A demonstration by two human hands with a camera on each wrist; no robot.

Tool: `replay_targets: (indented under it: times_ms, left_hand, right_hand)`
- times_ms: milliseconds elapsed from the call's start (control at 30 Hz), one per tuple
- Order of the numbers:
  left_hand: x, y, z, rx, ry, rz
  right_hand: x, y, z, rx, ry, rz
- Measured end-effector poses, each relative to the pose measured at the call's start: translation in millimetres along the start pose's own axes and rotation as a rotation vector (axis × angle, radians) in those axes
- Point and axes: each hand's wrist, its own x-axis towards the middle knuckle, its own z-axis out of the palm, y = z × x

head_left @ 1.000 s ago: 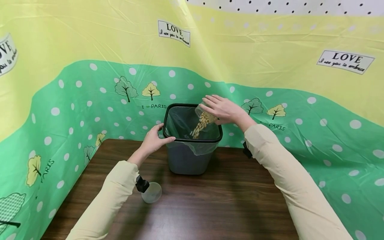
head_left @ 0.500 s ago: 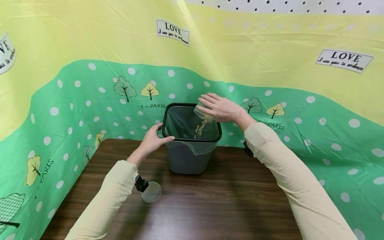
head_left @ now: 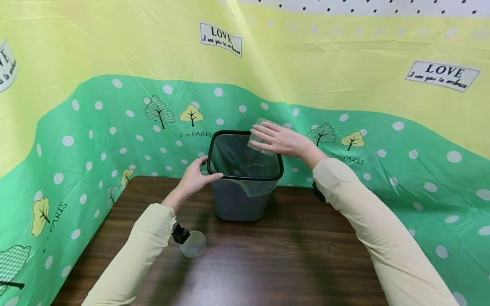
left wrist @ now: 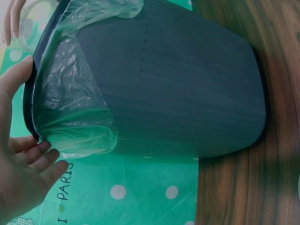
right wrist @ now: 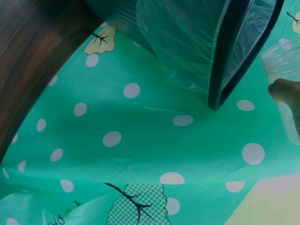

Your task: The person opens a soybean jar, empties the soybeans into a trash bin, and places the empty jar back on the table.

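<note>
A dark grey trash bin (head_left: pixel 241 206) with a black rim and a clear plastic liner (head_left: pixel 233 155) stands at the table's back edge. My left hand (head_left: pixel 194 179) holds its rim at the near left corner, thumb on the front edge and fingers on the left side. Over the bin's right rear part, my right hand (head_left: pixel 284 140) grips a clear plastic jar (right wrist: pixel 283 63), tilted with its mouth towards the opening. No beans show in the jar. The bin's bottom is hidden from the head view.
A round clear lid (head_left: pixel 193 245) lies on the brown wooden table (head_left: pixel 260 263), near the left wrist. A green and yellow printed curtain (head_left: pixel 337 80) hangs close behind the bin and along both sides.
A stream of pale beans fell from the jar into the bin, thinned, and has stopped. The jar has tipped further over. My left hand has stayed on the rim.
</note>
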Motion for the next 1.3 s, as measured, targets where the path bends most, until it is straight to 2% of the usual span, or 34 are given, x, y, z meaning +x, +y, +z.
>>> replay_targets:
  times_ms: [100,233,367,467,667,867,1133,1300]
  left_hand:
    - [0.4,-0.2,0.8,-0.006,0.004,-0.002]
    - [0.4,0.3,1.2,-0.013,0.006,-0.005]
    - [-0.4,0.8,0.2,-0.022,0.005,-0.004]
    - [-0.7,0.5,-0.8,-0.027,0.008,-0.013]
    - [-0.7,0.2,-1.8,-0.022,0.001,-0.016]
    - [-1.0,0.4,-0.8,-0.028,0.007,-0.017]
    - [-0.9,-0.7,0.8,-0.041,0.004,-0.021]
    - [-0.7,-0.2,0.7,-0.038,0.002,-0.022]
  right_hand:
    - [-0.6,0,0,0.042,0.012,0.037]
    - [-2.3,0,-1,0.146,0.025,0.133]
    - [-1.8,-1,-1,0.181,0.141,0.228]
    - [0.3,-4,2,0.167,0.206,0.237]
    - [-6.9,-12,11,0.202,0.103,0.275]
    - [-20.6,-9,10,0.277,0.167,0.365]
    - [-51.6,-10,-7,0.386,0.235,0.631]
    - [-73.4,-26,-12,0.614,0.24,0.859]
